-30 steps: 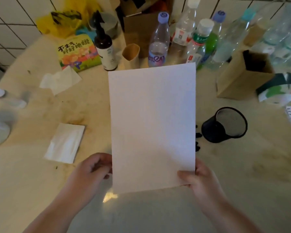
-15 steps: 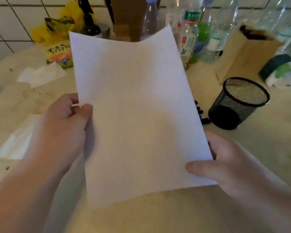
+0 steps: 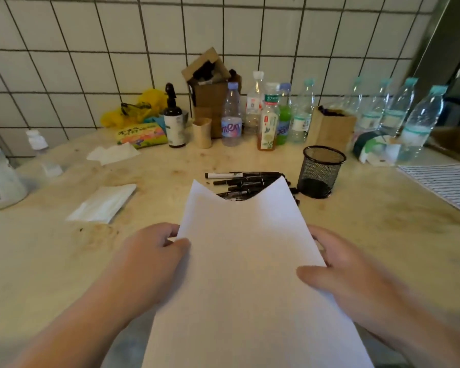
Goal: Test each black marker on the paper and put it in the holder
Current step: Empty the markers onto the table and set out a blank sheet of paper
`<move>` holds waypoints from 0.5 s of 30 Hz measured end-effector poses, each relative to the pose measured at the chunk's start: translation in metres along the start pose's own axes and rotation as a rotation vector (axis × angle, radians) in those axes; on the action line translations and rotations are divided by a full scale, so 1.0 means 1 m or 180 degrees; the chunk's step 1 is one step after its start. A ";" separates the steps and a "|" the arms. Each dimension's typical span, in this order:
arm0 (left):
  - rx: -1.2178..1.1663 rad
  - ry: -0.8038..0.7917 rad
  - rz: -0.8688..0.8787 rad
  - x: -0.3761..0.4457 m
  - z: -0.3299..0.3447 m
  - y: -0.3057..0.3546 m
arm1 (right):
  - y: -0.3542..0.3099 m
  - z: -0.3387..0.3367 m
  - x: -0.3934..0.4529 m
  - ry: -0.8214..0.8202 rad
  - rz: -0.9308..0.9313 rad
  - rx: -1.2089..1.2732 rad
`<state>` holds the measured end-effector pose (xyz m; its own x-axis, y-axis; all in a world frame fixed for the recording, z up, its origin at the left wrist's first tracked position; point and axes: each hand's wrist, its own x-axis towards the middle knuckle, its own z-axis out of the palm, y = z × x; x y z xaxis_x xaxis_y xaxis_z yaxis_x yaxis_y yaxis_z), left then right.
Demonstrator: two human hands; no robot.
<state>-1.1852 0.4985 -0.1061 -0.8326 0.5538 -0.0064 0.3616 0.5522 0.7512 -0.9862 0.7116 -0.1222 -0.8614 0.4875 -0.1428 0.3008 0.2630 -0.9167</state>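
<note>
White paper (image 3: 245, 266) is pinched at both side edges: the left hand (image 3: 154, 251) has its thumb on top and fingers curled beneath, and the right hand (image 3: 340, 269) is clamped likewise. Beyond its sagging far edge, black markers (image 3: 246, 181) are heaped on the table (image 3: 37, 261), with the mesh holder (image 3: 320, 171) upright just beside them. Compared with 0.5 s ago, the sheet is held lower and flatter, and the markers are uncovered.

both hands (image 3: 154, 251) (image 3: 340, 272) pinching, thumbs up
</note>
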 end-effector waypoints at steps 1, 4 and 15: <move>0.0093 -0.0083 -0.0022 -0.006 0.002 -0.002 | 0.003 0.000 -0.005 -0.0012 0.0045 -0.0024; 0.0451 -0.0220 -0.0033 -0.014 0.006 -0.007 | 0.006 0.000 -0.014 -0.0161 0.0087 -0.0063; 0.1200 -0.0233 0.0024 0.025 0.022 -0.015 | -0.010 -0.007 0.007 0.0246 0.0496 -0.0945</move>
<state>-1.2017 0.5177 -0.1325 -0.8021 0.5943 -0.0592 0.5078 0.7308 0.4561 -0.9919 0.7180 -0.1119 -0.7656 0.5994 -0.2335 0.5421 0.4057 -0.7359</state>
